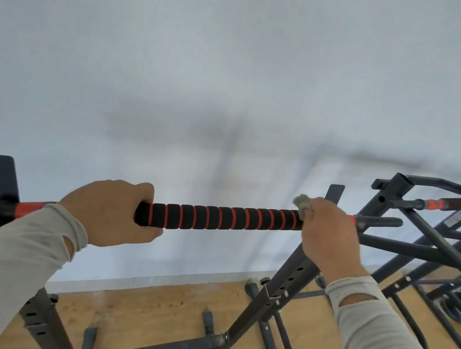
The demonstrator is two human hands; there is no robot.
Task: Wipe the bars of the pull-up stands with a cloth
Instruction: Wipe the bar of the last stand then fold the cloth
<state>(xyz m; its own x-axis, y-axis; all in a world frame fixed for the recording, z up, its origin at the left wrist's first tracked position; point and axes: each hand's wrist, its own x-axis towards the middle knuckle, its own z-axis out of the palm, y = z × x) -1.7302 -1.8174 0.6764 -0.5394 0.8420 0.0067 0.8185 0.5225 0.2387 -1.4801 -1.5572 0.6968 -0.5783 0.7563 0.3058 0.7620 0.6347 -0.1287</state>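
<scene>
The bar (225,217) was steadied by the left hand (114,212), curled round its foam grip; the cloth (303,204) was clamped on the bar's right end by the right hand (329,235); firm, wrapped, overlapping strokes were judged advisable.

White wall (212,51), wooden floor (164,314).

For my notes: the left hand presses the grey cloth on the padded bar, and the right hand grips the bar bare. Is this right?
Not quite: the hands are swapped. In the head view, the right hand presses the grey cloth on the padded bar; the left hand grips it bare.
</scene>
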